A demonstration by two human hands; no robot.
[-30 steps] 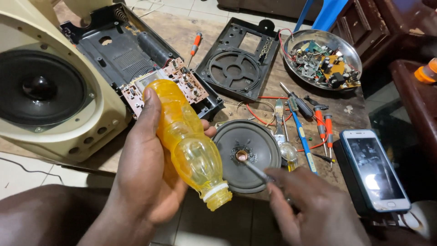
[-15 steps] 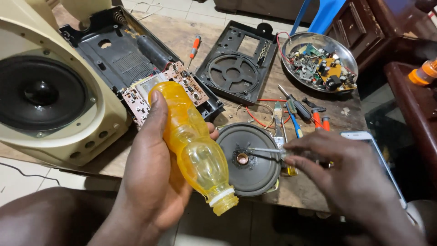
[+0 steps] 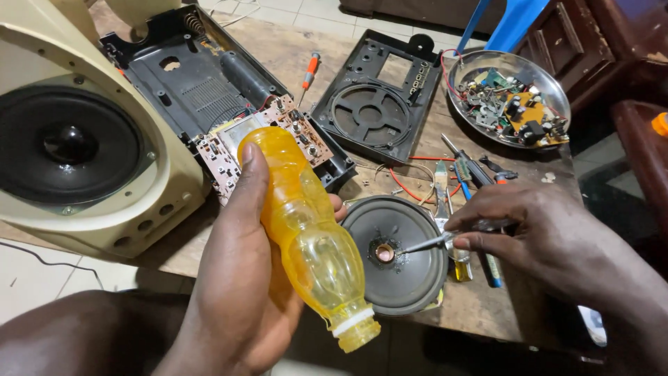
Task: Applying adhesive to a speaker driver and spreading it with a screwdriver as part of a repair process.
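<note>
Speaker cone [image 3: 396, 254] flat on tabletop [image 3: 487, 313], face up, near front edge, with yellow bottle [image 3: 306, 230] tilted mouth-down just beside. Left hand [image 3: 240, 292] wrapped closed around bottle. Right hand [image 3: 550, 233] pinched shut on thin metal tool [image 3: 424, 244], tip at cone's centre hole. Probably dabbing or working at centre; steady tip, light pressure called for next.

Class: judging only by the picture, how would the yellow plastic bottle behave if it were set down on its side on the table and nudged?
The yellow plastic bottle is round-bodied, so it would probably roll. It looks thin-walled and mostly empty, hence likely light and easily dented. The left hand wraps it with ease, suggesting little weight.
</note>
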